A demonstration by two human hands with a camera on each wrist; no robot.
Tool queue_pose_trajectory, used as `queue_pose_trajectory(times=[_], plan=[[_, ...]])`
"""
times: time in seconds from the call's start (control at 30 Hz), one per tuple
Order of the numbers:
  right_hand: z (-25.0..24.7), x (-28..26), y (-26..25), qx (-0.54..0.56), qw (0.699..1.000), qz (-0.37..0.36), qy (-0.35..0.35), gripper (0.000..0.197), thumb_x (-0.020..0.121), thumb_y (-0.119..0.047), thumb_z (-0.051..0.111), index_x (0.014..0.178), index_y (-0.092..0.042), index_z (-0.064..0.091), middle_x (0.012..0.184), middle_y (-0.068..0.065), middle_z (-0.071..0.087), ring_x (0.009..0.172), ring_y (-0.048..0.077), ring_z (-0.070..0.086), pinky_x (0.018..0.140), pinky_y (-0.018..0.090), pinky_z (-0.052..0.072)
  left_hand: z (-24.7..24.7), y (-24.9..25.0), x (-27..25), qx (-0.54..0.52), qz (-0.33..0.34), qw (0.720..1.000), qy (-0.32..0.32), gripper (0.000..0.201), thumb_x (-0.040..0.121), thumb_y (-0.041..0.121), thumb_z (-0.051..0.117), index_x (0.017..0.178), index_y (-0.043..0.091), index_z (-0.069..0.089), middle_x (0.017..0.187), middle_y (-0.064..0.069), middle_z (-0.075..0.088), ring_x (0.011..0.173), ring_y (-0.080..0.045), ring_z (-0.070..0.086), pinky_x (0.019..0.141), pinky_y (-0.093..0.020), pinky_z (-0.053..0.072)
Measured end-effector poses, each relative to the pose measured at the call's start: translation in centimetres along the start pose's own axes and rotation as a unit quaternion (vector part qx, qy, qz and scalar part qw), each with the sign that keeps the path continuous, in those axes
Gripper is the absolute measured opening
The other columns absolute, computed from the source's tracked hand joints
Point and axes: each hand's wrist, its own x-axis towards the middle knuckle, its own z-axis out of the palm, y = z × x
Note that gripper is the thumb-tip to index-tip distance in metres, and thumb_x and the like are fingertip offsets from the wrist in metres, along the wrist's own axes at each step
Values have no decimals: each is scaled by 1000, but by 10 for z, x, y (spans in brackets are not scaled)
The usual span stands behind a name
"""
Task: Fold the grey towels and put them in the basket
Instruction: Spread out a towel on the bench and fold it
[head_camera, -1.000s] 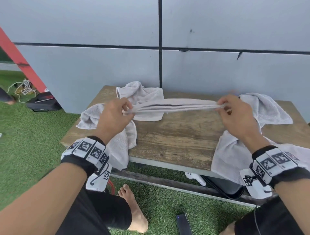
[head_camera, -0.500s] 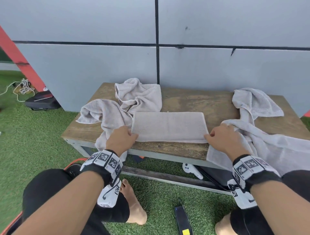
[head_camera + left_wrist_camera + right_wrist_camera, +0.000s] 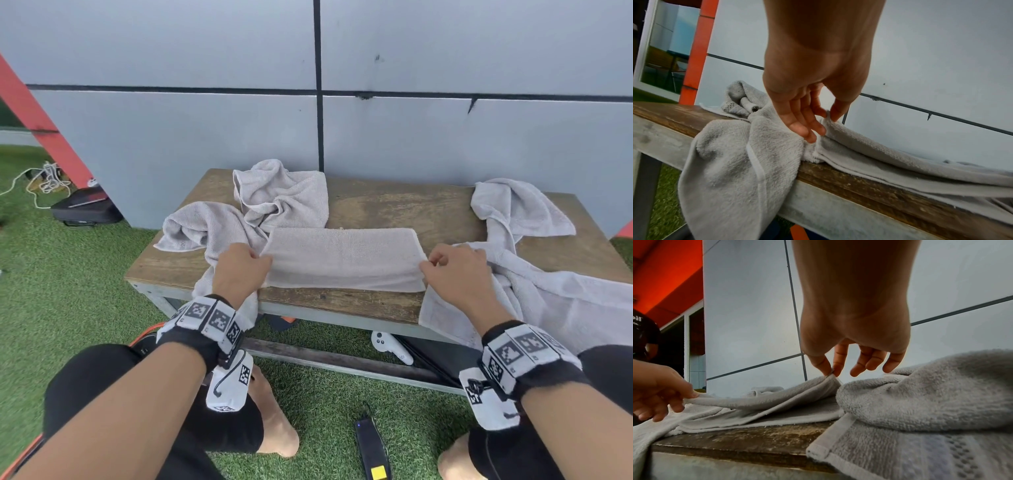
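A grey folded towel lies as a flat rectangle on the wooden bench. My left hand pinches its top layer at the left end, thumb against fingers. My right hand pinches the top layer at the right end between thumb and forefinger, the other fingers loose. The pinched layer is lifted a little off the layers beneath. No basket is in view.
Two crumpled grey towels lie at the bench's left; another drapes over the right end towards my lap. Below on the green turf are a white controller and a black device. A grey wall stands behind the bench.
One second ago both hands held the towel stretched in the air. It was then laid flat on the bench, and now both hands pinch and lift its top layer at the ends.
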Motion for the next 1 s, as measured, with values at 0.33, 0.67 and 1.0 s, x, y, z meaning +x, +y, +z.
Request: queue_pose_trajectory(times=[0.33, 0.67, 1.0], plan=[[0, -14, 4, -61, 996, 15, -69, 20, 89, -38, 57, 81, -26, 70, 111, 12, 50, 127, 39, 36, 105, 46, 32, 8, -10, -8, -124, -70, 989, -41, 21, 90, 8, 66, 76, 8, 50, 74, -19, 74, 56, -25, 74, 51, -31, 60], [7, -13, 6, -142, 985, -2, -99, 13, 81, -45, 59, 73, -34, 58, 118, 8, 49, 121, 34, 35, 111, 47, 28, 13, -16, -4, -71, -65, 995, -19, 16, 84, 11, 69, 78, 8, 54, 72, -14, 73, 63, -29, 71, 71, -45, 62], [50, -9, -67, -104, 973, -203, -33, 36, 91, -31, 50, 124, -17, 52, 131, 4, 48, 124, 23, 41, 107, 42, 37, 66, 53, 4, 148, 249, 957, -1, 29, 94, 22, 57, 121, 14, 53, 124, -4, 52, 110, -18, 51, 101, -36, 46]])
